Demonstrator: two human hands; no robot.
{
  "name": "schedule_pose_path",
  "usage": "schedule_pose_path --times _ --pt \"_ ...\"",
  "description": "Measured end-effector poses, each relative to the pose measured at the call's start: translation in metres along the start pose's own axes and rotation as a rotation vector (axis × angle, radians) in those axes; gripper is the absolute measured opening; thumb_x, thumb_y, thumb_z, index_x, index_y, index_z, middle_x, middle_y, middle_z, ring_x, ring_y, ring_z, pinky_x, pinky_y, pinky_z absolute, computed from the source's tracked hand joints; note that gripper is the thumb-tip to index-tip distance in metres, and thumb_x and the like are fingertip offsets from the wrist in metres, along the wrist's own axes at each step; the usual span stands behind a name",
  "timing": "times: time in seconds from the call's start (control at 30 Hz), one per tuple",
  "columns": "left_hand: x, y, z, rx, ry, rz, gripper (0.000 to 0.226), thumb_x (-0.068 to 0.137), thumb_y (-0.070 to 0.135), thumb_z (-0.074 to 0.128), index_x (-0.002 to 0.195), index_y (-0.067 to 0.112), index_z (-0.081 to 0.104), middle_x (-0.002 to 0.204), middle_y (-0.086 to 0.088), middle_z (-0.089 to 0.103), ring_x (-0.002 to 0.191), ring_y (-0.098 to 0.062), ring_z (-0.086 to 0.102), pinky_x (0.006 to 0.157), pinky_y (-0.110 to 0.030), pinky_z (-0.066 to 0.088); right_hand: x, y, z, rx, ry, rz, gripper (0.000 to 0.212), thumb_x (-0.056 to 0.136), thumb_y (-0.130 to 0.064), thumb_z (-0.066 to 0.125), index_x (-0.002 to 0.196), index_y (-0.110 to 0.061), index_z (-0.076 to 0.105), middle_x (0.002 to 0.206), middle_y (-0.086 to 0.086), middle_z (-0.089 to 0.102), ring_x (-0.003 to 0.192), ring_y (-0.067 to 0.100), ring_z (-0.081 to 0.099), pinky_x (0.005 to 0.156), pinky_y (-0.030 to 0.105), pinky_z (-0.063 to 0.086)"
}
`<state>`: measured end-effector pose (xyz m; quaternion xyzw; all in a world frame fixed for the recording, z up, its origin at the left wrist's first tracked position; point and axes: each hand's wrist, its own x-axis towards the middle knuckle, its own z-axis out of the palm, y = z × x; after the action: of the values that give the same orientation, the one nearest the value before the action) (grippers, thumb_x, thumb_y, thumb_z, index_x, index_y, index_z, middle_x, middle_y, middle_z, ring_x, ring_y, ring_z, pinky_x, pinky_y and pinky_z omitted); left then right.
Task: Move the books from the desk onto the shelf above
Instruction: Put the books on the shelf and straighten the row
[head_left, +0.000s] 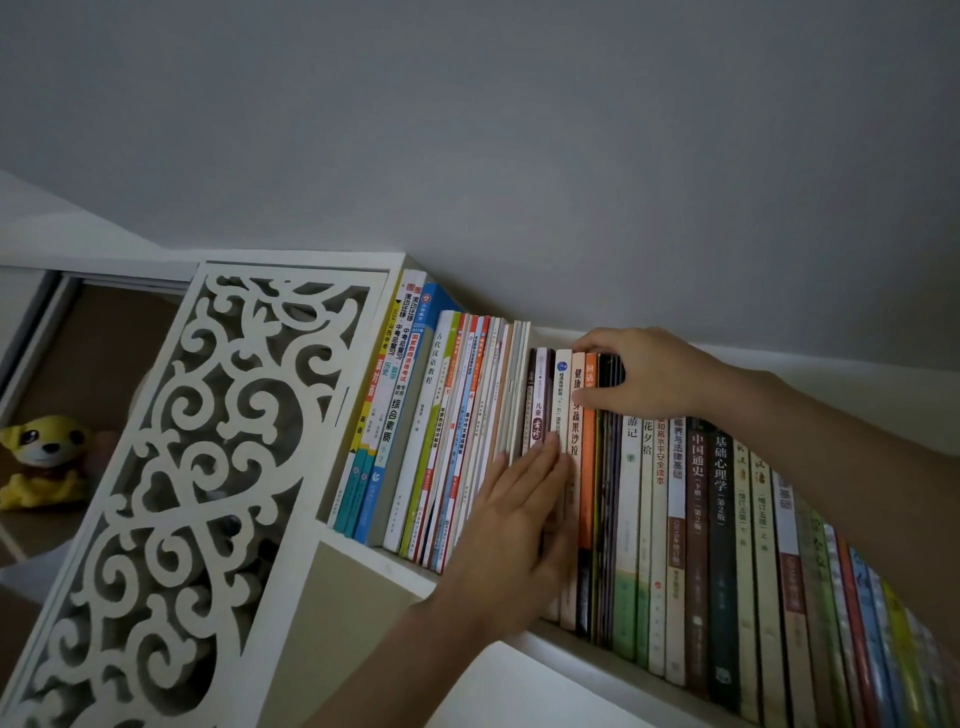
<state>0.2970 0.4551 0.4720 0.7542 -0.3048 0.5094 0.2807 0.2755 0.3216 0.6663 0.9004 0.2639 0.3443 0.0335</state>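
Book spines on the shelf (395, 564) carry Chinese titles. A white spine (427, 410) reads 古代汉语教程. A dark brown spine (697, 499) reads 中国通史. A black spine (721, 519) reads 基础心理学(第2版). A cream spine (575, 441) shows 健康 and 蔬果沙拉. A pale green spine (647, 467) shows 花夕拾. Smaller print is illegible.

Books (649, 499) stand upright, spines out, in one packed row along the white shelf (395, 564). Taller workbooks at the left end, leaning slightly against the shelf's carved side panel. Shorter paperbacks in the middle: white, cream, orange and black spines. Dark, then green, red, blue and yellow spines run to the right.
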Motion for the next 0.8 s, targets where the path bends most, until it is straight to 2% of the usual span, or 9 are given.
schedule_pose_path --times 0.07,0.2,0.33,0.47,0.53,0.6,0.67,0.73,0.8 --pt "-0.002 -0.006 -0.007 0.013 0.028 -0.024 0.061 0.092 0.042 0.025 0.152 0.027 0.020 0.158 0.017 0.011 0.144 0.008 -0.003 0.119 -0.024 -0.004 0.000 0.000 0.001 -0.004 -0.003 0.007 0.059 0.082 -0.046 0.070 0.135 -0.030 0.048 0.128 -0.007 0.061 0.113 0.013 0.058 0.097 0.036 0.048" --pt "-0.013 -0.011 -0.003 0.206 0.089 -0.077 0.057 0.096 0.038 0.026 0.152 0.026 0.022 0.158 0.014 0.017 0.148 -0.007 0.001 0.122 -0.037 0.005 0.001 -0.001 -0.002 -0.005 -0.024 0.015 0.061 0.082 -0.042 0.071 0.136 -0.027 0.047 0.130 -0.004 0.060 0.115 0.015 0.058 0.098 0.036 0.048" --pt "-0.013 -0.007 -0.003 0.213 0.039 -0.107 0.061 0.093 0.043 0.026 0.151 0.028 0.023 0.157 0.017 0.016 0.148 -0.009 -0.003 0.121 -0.044 0.000 0.007 -0.008 -0.005 -0.111 -0.071 0.002 0.056 0.081 -0.041 0.070 0.132 -0.028 0.049 0.123 -0.003 0.063 0.106 0.016 0.061 0.092 0.041 0.052" --pt "-0.011 -0.009 -0.019 0.242 -0.094 -0.096 0.059 0.095 0.042 0.028 0.151 0.036 0.011 0.158 0.022 0.003 0.147 -0.007 -0.014 0.118 -0.049 -0.010 0.014 -0.024 0.000 -0.210 -0.042 -0.025 0.057 0.081 -0.051 0.064 0.134 -0.041 0.044 0.117 -0.008 0.064 0.110 0.018 0.057 0.100 0.051 0.040" --pt "-0.011 -0.009 -0.026 0.203 -0.098 -0.079 0.058 0.098 0.029 0.040 0.151 0.033 0.017 0.158 0.020 0.008 0.146 -0.005 -0.011 0.120 -0.042 -0.008 0.015 -0.030 0.007 -0.239 -0.014 -0.023 0.061 0.082 -0.054 0.063 0.137 -0.044 0.039 0.121 -0.008 0.062 0.114 0.019 0.055 0.104 0.052 0.035" --pt "-0.015 -0.010 -0.028 0.108 -0.037 -0.056 0.057 0.097 0.018 0.047 0.149 0.030 0.027 0.156 0.019 0.018 0.144 0.001 -0.001 0.120 -0.027 0.003 0.015 -0.031 0.013 -0.294 0.011 -0.010 0.065 0.082 -0.057 0.062 0.140 -0.042 0.036 0.127 -0.008 0.059 0.119 0.019 0.053 0.104 0.051 0.032" --pt "-0.025 -0.016 -0.026 0.058 0.033 -0.047 0.062 0.096 0.014 0.051 0.149 0.031 0.024 0.155 0.020 0.018 0.143 0.007 0.005 0.118 -0.019 0.012 0.014 -0.031 0.016 -0.311 0.016 0.000 0.067 0.082 -0.058 0.061 0.140 -0.038 0.035 0.132 -0.007 0.057 0.121 0.019 0.051 0.105 0.052 0.031" --pt "-0.034 -0.024 -0.022 0.066 0.048 -0.064 0.070 0.094 0.012 0.055 0.150 0.032 0.018 0.157 0.020 0.013 0.144 0.007 0.003 0.118 -0.019 0.011 0.012 -0.033 0.018 -0.300 0.035 -0.003 0.072 0.082 -0.055 0.063 0.143 -0.033 0.031 0.140 -0.005 0.050 0.126 0.020 0.048 0.107 0.055 0.028" --pt "-0.036 -0.030 -0.018 0.110 0.041 -0.063 0.071 0.093 0.010 0.058 0.148 0.032 0.020 0.155 0.023 0.012 0.145 0.005 0.001 0.118 -0.020 0.007 0.007 -0.037 0.023 -0.300 0.073 -0.047 0.083 0.083 -0.053 0.063 0.149 -0.029 0.019 0.152 -0.004 0.035 0.135 0.019 0.039 0.111 0.056 0.024"
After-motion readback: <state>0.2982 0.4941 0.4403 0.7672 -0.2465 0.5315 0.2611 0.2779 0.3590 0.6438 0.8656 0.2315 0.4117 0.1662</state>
